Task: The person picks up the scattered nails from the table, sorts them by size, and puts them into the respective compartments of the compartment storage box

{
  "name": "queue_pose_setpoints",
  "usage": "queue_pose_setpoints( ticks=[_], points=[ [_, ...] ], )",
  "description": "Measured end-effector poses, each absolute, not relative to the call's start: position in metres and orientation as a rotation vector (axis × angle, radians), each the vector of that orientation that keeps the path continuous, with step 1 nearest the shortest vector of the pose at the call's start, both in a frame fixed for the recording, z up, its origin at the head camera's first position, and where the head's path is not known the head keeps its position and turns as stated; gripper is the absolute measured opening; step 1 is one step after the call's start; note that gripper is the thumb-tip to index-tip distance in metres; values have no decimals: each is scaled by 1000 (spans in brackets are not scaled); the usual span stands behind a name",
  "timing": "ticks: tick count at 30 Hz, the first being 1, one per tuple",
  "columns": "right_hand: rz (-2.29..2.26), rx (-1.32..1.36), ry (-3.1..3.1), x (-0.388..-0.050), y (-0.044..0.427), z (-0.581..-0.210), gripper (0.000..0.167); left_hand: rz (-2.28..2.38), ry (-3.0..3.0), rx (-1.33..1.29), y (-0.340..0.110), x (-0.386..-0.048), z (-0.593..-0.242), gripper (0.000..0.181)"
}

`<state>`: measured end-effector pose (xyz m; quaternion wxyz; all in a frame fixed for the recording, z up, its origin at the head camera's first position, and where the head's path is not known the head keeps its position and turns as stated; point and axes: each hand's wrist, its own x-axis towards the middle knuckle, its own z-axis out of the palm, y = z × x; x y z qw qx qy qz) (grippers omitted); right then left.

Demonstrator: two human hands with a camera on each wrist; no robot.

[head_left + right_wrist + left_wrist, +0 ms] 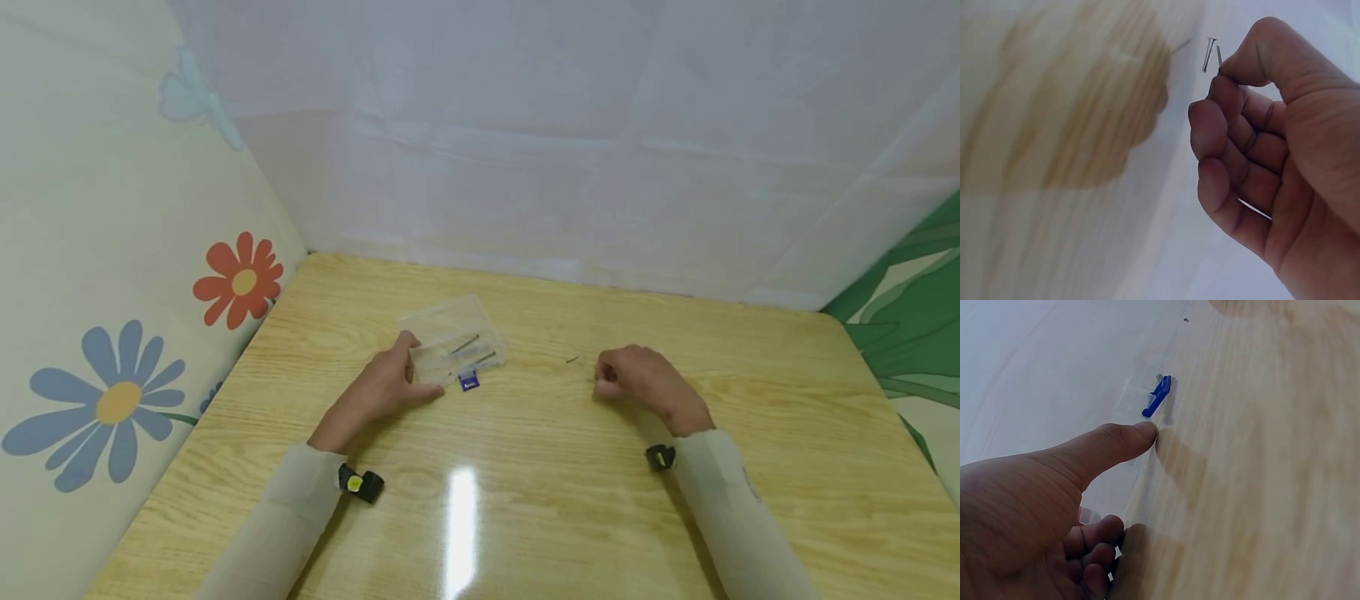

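Note:
A clear plastic box [489, 358] with its lid [450, 317] raised lies left of the table's middle, several nails [465, 342] inside. My left hand [387, 375] holds the box at its left end, the thumb along the near side and the other fingers around the far side. On the box's near side is a blue latch [468, 382], also seen as a blue clip [1158, 397] beyond the left thumb. To the right, my right hand [637, 379] pinches a thin nail [1219, 55] between thumb and index finger. A loose nail [572, 359] lies on the table beside that hand.
The wooden table [555, 483] meets a white cloth [570, 150] at its back edge. A flower-printed cloth [90, 250] hangs along the left, and a green leaf print [922, 308] along the right.

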<state>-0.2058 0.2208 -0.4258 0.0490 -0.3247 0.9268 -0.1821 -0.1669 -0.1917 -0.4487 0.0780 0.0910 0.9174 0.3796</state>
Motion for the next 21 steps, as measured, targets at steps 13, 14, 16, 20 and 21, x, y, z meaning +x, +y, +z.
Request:
queue_pose_setpoints(
  ticks=[13, 14, 16, 20, 21],
  points=[
    [-641, -1097, 2786, -202, 185, -417, 22, 1142, 2755, 279, -190, -166, -447, 72],
    [-645, -1107, 2781, -202, 182, -417, 22, 1144, 2754, 278, -190, -166, -447, 72],
    [-647, -1119, 2774, -201, 176, -416, 22, 1140, 2753, 276, -190, -166, -447, 73],
    [-650, -1168, 2764, -202, 161, -414, 22, 1138, 2752, 263, -191, -166, -448, 74],
    [-647, -1185, 2764, -203, 157, -414, 21, 1138, 2752, 260, -191, -166, -448, 75]
  ],
)
